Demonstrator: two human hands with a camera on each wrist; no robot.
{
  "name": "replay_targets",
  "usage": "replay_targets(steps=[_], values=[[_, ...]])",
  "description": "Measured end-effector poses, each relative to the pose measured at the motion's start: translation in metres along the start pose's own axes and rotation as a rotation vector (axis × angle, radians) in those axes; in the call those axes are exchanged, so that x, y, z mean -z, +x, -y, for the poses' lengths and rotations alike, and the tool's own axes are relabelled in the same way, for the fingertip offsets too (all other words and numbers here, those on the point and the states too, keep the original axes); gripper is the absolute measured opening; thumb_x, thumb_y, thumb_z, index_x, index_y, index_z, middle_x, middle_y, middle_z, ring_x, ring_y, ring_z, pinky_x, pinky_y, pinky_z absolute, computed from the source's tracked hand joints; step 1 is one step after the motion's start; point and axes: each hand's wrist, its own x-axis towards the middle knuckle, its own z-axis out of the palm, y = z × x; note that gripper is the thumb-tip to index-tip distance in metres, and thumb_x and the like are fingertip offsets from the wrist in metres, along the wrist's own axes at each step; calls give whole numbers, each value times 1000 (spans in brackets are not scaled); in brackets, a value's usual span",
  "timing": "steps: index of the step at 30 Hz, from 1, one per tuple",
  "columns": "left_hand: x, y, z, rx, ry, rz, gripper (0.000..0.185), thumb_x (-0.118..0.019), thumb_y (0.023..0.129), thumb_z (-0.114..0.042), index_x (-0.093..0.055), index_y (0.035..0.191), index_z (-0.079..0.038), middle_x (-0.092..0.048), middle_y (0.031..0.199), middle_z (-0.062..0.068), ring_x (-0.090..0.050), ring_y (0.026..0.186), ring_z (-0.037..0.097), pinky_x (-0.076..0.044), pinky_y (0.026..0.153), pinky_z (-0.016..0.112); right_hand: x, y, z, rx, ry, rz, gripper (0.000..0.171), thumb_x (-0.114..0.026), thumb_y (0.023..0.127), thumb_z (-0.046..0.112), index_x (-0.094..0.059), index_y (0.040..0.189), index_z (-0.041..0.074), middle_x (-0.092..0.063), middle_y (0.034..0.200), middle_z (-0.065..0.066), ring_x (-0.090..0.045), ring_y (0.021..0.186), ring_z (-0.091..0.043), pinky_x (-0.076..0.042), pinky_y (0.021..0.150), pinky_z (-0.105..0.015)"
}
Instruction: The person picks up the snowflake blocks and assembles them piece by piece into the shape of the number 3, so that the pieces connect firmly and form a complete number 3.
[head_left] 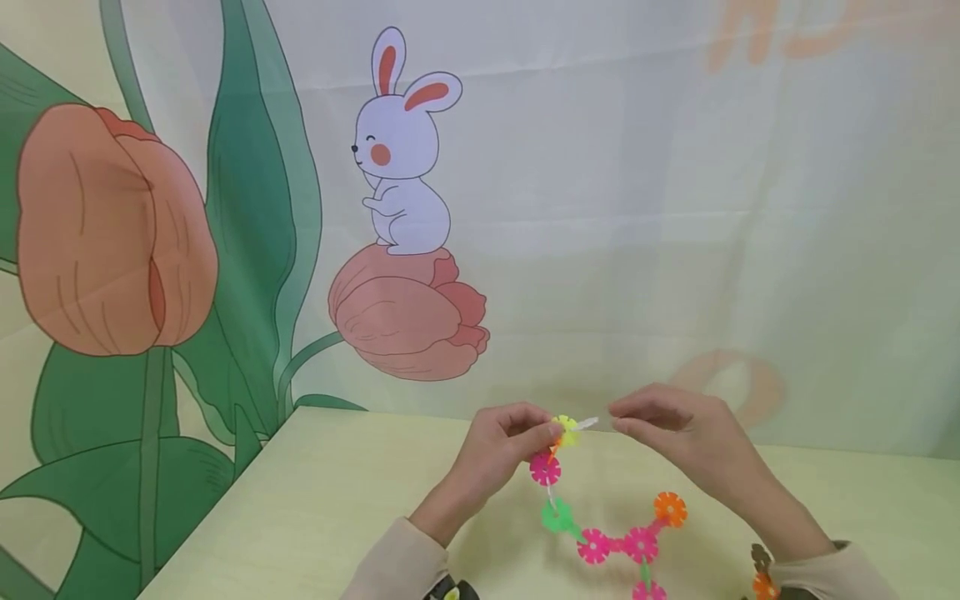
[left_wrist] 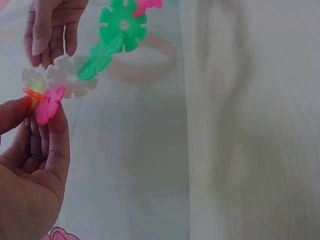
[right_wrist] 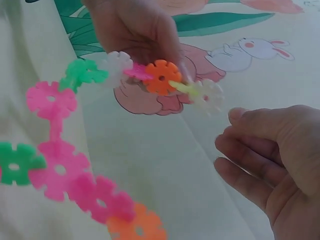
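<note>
My left hand [head_left: 491, 446] pinches a chain of notched plastic snowflake discs near its upper end, between thumb and fingers. At that end a yellow disc [head_left: 567, 430] bears a white disc [right_wrist: 210, 97], which sticks out toward my right hand [head_left: 686, 425]. The right fingers are a little apart from the white disc and hold nothing. Below the left hand the chain runs through an orange disc [right_wrist: 162, 77], a pink disc [head_left: 545, 469], another white disc [left_wrist: 70, 77] and green discs [head_left: 557, 516]. Farther along, pink discs [head_left: 641, 544] branch, one way to an orange disc [head_left: 670, 509].
A pale table [head_left: 300, 500] lies under the hands. Behind it hangs a cloth [head_left: 600, 250] printed with tulips and a rabbit. By the right sleeve are an orange disc [head_left: 764, 586] and a brown disc [head_left: 761, 556], partly cut off by the frame.
</note>
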Motion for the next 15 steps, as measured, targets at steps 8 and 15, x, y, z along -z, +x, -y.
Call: replay_targets(steps=[8, 15], values=[[3, 2, -1, 2, 16, -22, 15, -76, 100, -17, -78, 100, -2, -72, 83, 2, -65, 72, 13, -57, 70, 23, 44, -18, -28, -235, -118, 105, 28, -74, 101, 43, -77, 123, 28, -76, 117, 9, -72, 102, -11, -58, 84, -31], [5, 1, -2, -19, 29, -31, 16, -75, 100, -16, -77, 101, -1, -72, 85, 8, -64, 74, 13, -57, 71, 23, 75, -48, -77, -337, -30, 324, 32, -67, 107, 33, -72, 132, 14, -72, 130, -4, -72, 104, -18, -58, 84, -35]])
